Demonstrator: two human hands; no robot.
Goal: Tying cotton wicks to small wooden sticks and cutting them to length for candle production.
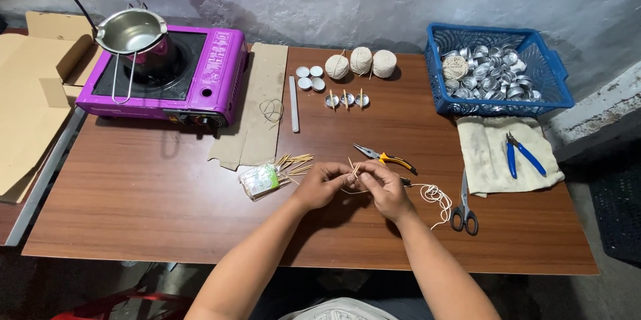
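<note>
1. Pinched between left hand (320, 185) and right hand (382, 188), just in front of the pliers (385, 157): thin sticks (353, 168) and string (433, 194).
2. Both grips clamped together on them.
3. Judged featherlight; sticks stiff but snappable, string limp; best held near the crossing.

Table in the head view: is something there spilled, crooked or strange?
Little stands out. The toothpicks have spilled out of their small packet in a loose fan beside the left hand. The string by the right hand lies in a loose tangle next to the scissors. Nothing looks broken.
</note>
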